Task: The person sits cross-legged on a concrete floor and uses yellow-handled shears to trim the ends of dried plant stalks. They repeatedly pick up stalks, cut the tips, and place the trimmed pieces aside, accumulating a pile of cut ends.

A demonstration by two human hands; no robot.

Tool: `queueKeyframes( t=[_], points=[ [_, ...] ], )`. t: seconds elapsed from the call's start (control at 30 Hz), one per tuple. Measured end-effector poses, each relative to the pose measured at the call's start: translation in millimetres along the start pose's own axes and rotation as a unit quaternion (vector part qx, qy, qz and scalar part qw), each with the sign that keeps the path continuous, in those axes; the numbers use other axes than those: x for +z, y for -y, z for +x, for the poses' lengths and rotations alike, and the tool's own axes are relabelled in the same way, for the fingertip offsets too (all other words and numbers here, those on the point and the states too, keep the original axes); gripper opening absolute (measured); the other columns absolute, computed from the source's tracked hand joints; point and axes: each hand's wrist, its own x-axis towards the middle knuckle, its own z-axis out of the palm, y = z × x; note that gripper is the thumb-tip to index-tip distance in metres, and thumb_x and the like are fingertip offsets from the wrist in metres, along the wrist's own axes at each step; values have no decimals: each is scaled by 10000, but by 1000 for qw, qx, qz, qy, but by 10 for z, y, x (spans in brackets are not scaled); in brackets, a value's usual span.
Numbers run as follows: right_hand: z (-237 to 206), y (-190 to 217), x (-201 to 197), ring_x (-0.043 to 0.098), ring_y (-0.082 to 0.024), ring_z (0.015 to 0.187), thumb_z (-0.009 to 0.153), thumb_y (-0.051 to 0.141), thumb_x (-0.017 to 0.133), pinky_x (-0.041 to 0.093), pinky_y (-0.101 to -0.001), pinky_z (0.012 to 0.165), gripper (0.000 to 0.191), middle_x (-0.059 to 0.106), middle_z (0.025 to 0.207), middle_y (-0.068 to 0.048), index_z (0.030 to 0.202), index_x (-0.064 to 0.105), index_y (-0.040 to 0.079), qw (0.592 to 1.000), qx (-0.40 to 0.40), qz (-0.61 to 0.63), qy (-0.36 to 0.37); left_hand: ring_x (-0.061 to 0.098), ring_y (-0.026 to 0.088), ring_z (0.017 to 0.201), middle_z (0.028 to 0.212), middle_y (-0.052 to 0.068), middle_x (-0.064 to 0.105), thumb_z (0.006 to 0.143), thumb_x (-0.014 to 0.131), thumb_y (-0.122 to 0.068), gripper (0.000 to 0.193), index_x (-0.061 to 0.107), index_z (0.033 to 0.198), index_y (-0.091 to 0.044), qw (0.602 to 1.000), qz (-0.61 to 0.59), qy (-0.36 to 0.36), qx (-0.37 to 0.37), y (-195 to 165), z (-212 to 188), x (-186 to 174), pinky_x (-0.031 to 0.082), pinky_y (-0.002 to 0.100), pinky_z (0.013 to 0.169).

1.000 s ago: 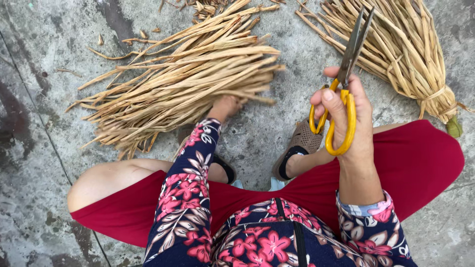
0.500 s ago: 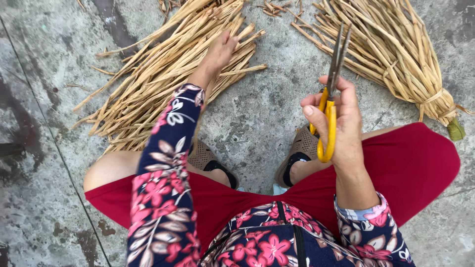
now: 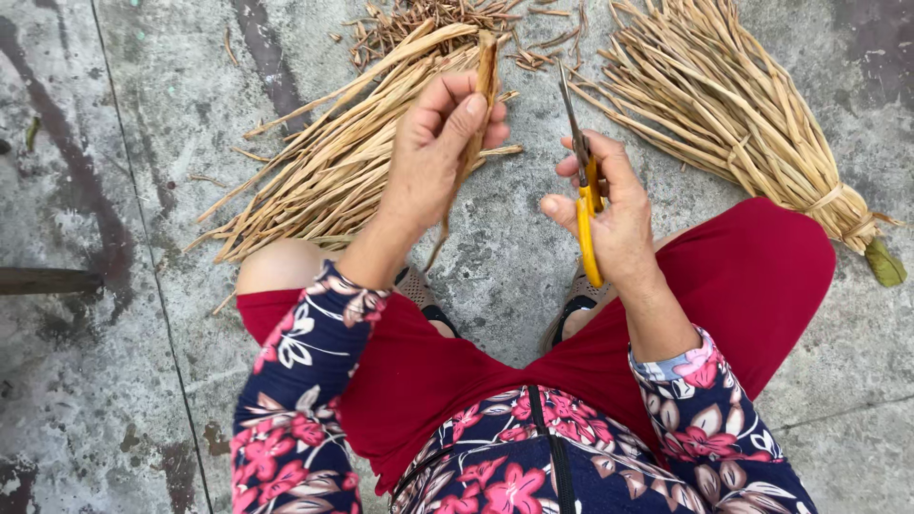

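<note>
left hand (image 3: 440, 157) pinching one dry stalk (image 3: 479, 105) upright | right hand (image 3: 609, 205) gripping yellow scissors (image 3: 583, 181), blades shut | loose pile (image 3: 324, 171) uncut | tied bundle (image 3: 762, 124) done | trimmings (image 3: 428, 19) beyond

Floor (image 3: 143, 314): grey concrete, stained.
Loose stalks (image 3: 324, 171): dry pile, left.
Tied bundle (image 3: 743, 114): right, well apart.
Cut scraps (image 3: 419, 19): top, beside the pile.

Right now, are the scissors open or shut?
Shut: the scissors in the right hand show both blades together as one thin line, pointing up beside the dried stalk.
</note>
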Motion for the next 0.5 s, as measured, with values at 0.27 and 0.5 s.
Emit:
queueKeyframes(
  t=[0.27,0.5],
  points=[
    [12,-1,116,636,-183,1214,891,300,876,523,-338,1063,753,661,1333,-89,1490,472,86,999,-31,3,27,451,24,740,934,-54,519,1113,581,-304,380,586,1429,-95,996,75,-29,33,36,-333,260,379,173,646],
    [-5,16,181,645,-198,1216,890,271,882,516,-335,1061,759,664,1331,-105,1489,463,68,997,-68,-17,33,603,86,999,1095,4,636,1124,602,-256,376,612,1412,-15,999,-22,-33,31,111,-339,186,522,252,958]
  ],
)
